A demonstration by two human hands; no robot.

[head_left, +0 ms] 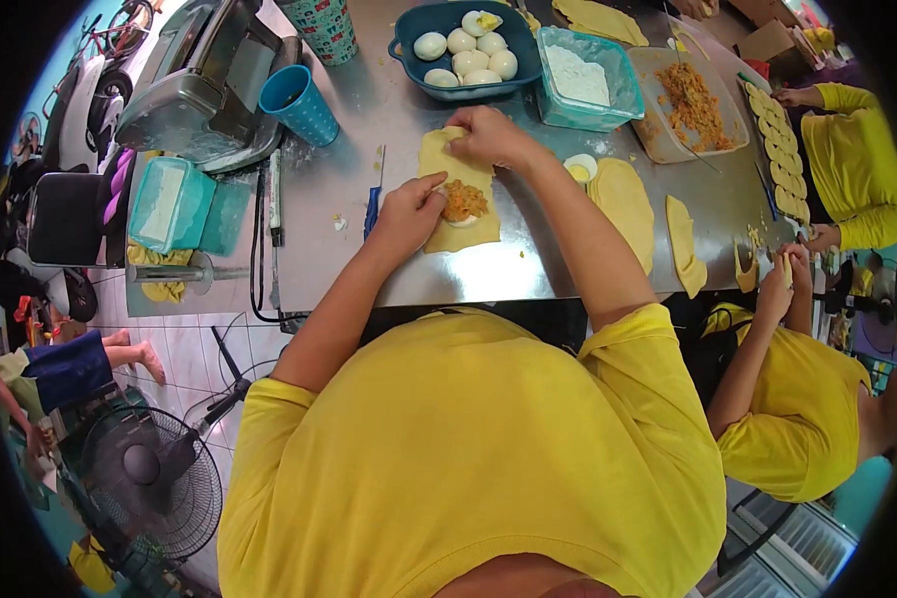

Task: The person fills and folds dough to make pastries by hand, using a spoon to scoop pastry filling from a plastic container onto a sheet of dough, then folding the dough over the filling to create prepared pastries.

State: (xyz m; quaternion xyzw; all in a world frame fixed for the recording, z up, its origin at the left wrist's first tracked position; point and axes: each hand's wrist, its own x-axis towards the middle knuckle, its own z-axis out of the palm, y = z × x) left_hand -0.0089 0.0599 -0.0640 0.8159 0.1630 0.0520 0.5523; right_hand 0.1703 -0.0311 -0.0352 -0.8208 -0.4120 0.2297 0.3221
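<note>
When scanning from the left, see a blue cup (302, 112) far on the steel desk (339, 274), then a blue-handled tool (373, 207) just left of the left hand (406, 214). With that hand, fingers bent narrow, touch the left side of the dough strip (456, 239), beside its orange filling (464, 201); cannot tell whether pinching. At the strip's far right, hold its edge in the closed fingers of the right hand (490, 138). Beyond, find a bowl (478, 93) of peeled eggs (470, 62), then, farther right, half an egg (579, 169) and flat dough (623, 207)
</note>
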